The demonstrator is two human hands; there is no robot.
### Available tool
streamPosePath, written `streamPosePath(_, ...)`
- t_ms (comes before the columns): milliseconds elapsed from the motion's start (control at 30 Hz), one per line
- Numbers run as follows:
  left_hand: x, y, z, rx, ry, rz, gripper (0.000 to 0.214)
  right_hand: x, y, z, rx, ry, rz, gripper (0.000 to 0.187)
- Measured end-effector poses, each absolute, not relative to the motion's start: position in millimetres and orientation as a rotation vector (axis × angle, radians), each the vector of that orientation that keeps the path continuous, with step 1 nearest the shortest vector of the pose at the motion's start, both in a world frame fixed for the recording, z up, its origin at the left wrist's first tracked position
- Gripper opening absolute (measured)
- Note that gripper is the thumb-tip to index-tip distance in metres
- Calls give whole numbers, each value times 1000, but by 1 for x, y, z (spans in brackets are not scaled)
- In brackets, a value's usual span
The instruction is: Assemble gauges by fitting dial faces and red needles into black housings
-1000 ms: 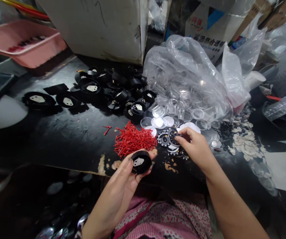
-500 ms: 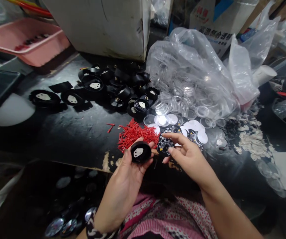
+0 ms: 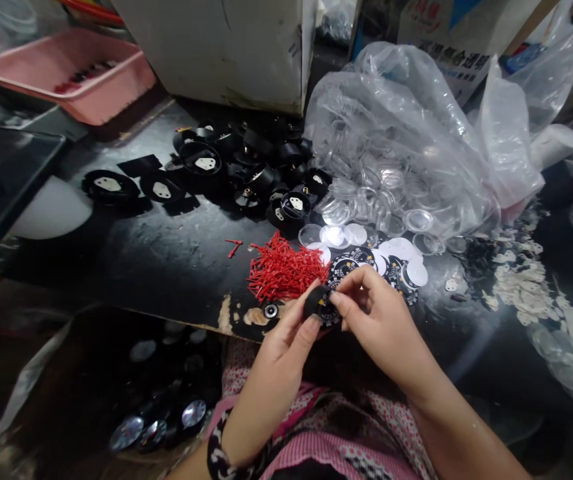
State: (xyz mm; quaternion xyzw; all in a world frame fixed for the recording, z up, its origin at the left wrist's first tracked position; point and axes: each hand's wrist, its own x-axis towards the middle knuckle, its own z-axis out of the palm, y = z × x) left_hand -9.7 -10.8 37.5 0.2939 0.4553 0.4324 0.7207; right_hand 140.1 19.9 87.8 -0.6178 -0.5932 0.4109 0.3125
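My left hand [image 3: 284, 343] is closed around a round black gauge case [image 3: 312, 301]. At the case's open side, my right hand [image 3: 376, 310] pinches a black dial disc [image 3: 327, 311] with white markings and a yellow patch. The disc overlaps the case; whether it is seated inside, I cannot tell. Just beyond the hands lies a heap of small red pointers [image 3: 286, 270]. Right of that heap, loose printed dials [image 3: 344, 268] and white discs [image 3: 401, 249] are spread out.
Black gauge cases [image 3: 251, 157] are piled at the back. A plastic bag [image 3: 391, 113] spills clear round covers [image 3: 334, 212]. Pale flat plates [image 3: 514, 280] lie at the right. A pink tray [image 3: 101, 100] stands back left, and finished-looking gauges [image 3: 126, 433] sit below the table edge.
The dial disc in my right hand has come leftward onto the black case. My left hand has turned the case and moved right, so its inner white plate no longer shows.
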Motion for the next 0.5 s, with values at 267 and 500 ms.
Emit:
streamPosePath(267, -13, -13, 42, 806, 1005, 860, 30, 149, 3, 89, -1612, -1689, 1219, 16)
streamPosePath(500, -36, -22, 33, 833, 1132, 850, 29, 149, 5, 84, -1569, -1931, 1075, 14)
